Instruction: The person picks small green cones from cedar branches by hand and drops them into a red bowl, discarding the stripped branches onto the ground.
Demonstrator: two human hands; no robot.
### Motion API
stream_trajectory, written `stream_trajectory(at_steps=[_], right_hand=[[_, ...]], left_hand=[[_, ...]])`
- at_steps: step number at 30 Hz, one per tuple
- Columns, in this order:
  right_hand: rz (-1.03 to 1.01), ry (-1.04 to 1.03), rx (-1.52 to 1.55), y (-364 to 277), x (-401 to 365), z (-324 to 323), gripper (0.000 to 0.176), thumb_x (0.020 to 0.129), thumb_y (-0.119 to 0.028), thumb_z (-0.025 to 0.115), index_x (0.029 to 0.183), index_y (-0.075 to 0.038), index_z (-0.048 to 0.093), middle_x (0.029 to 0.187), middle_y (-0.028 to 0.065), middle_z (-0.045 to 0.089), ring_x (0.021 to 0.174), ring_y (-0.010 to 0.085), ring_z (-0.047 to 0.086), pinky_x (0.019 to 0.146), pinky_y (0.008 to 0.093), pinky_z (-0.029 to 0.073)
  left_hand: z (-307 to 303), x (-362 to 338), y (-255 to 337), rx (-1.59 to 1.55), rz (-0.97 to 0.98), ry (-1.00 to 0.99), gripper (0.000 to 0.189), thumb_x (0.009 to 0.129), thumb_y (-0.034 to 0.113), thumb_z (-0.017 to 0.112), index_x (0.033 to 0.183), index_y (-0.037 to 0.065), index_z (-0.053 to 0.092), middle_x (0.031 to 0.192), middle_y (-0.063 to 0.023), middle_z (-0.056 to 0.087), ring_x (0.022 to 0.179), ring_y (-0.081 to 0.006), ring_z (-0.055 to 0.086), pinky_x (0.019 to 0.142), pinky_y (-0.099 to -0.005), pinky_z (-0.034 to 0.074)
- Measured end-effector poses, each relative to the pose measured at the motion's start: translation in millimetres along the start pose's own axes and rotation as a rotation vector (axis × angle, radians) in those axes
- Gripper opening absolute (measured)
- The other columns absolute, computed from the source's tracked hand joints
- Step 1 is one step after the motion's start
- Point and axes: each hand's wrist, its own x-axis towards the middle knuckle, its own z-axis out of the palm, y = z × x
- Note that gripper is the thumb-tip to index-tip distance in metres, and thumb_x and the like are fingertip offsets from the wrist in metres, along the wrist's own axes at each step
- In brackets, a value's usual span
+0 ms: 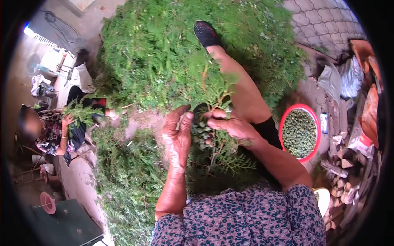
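Note:
My left hand [177, 135] and my right hand [232, 125] meet at a green leafy branch [213, 102] with a cluster of small green cones [202, 133]. The right hand grips the branch stem, fingers curled round it. The left hand's fingers pinch at the cone cluster beside it. My outstretched leg with a black shoe [205, 33] lies beyond the hands, over a big heap of green branches [156, 53].
A red basin [285, 123] full of small green cones stands to the right. More cut greenery [131, 176] covers the ground on the left. Another person [53, 131] sits at far left holding a sprig. Firewood pieces [344, 184] and bags lie at right.

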Motion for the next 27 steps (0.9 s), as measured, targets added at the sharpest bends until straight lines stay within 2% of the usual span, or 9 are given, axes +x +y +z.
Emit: stream_trajectory(at_steps=[3,7,10,12,14,16,20,23,27], right_hand=[[-0.029,-0.031,0.007,-3,3,7,0.025,0.085,-0.015,0.056,0.099,0.005,0.058,0.083,0.0061,0.059,0.074,0.0114,0.053,0.065,0.0274,0.048],[-0.157,0.053,-0.327,36,19,-10,0.026,0.079,-0.025,0.063,0.089,-0.001,0.062,0.064,0.0070,0.057,0.062,0.0101,0.049,0.061,0.0293,0.042],[-0.239,0.095,-0.540,31,19,-9,0.028,0.078,-0.027,0.065,0.087,-0.001,0.061,0.065,0.0085,0.057,0.063,0.0115,0.049,0.063,0.0311,0.042],[-0.182,0.048,-0.471,33,22,-9,0.024,0.080,-0.023,0.063,0.089,-0.001,0.060,0.069,0.0098,0.058,0.066,0.0122,0.050,0.065,0.0329,0.042],[-0.304,-0.050,-0.490,28,20,-10,0.020,0.082,-0.017,0.060,0.094,0.000,0.058,0.073,0.0113,0.058,0.070,0.0118,0.050,0.067,0.0342,0.042],[-0.218,-0.127,-0.385,29,20,-12,0.019,0.084,-0.010,0.057,0.100,0.000,0.055,0.077,0.0111,0.058,0.073,0.0120,0.052,0.068,0.0330,0.044],[-0.084,-0.184,-0.312,20,17,-11,0.022,0.085,-0.011,0.057,0.103,0.001,0.054,0.082,0.0083,0.058,0.076,0.0128,0.055,0.068,0.0291,0.046],[0.024,-0.158,-0.232,13,14,-12,0.022,0.085,-0.011,0.057,0.103,0.001,0.055,0.086,0.0081,0.058,0.082,0.0126,0.056,0.069,0.0288,0.046],[-0.076,-0.110,-0.407,32,13,-23,0.026,0.084,-0.010,0.056,0.106,0.003,0.054,0.092,0.0082,0.057,0.087,0.0132,0.056,0.068,0.0296,0.049]], left_hand=[[7,3,7,0.281,0.352,0.092,0.022,0.080,0.008,0.063,0.102,0.003,0.062,0.104,-0.0121,0.059,0.099,-0.0229,0.054,0.088,-0.0322,0.040],[16,9,8,0.286,0.399,0.019,0.030,0.076,0.009,0.067,0.104,0.003,0.059,0.105,-0.0160,0.056,0.099,-0.0289,0.054,0.083,-0.0370,0.044],[27,15,12,0.293,0.391,0.045,0.033,0.075,0.012,0.069,0.106,0.004,0.059,0.111,-0.0165,0.052,0.101,-0.0303,0.053,0.084,-0.0380,0.044],[24,19,6,0.286,0.318,-0.018,0.048,0.076,0.014,0.069,0.119,0.002,0.049,0.119,-0.0192,0.048,0.105,-0.0296,0.052,0.086,-0.0385,0.044],[27,18,15,-0.387,-0.144,-0.095,0.064,0.077,0.016,0.068,0.129,-0.002,0.035,0.123,-0.0222,0.045,0.109,-0.0279,0.049,0.089,-0.0386,0.042],[22,28,19,-0.502,-0.385,-0.230,0.073,0.079,0.015,0.067,0.134,-0.005,0.023,0.124,-0.0243,0.043,0.109,-0.0263,0.049,0.089,-0.0374,0.042],[32,38,-1,-0.732,-0.376,-0.024,0.058,0.079,0.011,0.066,0.128,-0.001,0.038,0.112,-0.0186,0.055,0.088,-0.0213,0.060,0.081,-0.0345,0.048],[33,47,-7,-0.975,-0.189,-0.035,0.014,0.080,0.007,0.062,0.093,0.005,0.058,0.090,-0.0081,0.061,0.085,-0.0202,0.058,0.075,-0.0320,0.048],[32,39,3,-0.810,-0.273,0.142,0.037,0.078,0.008,0.066,0.112,0.004,0.051,0.089,-0.0071,0.061,0.074,-0.0190,0.059,0.064,-0.0295,0.045]])
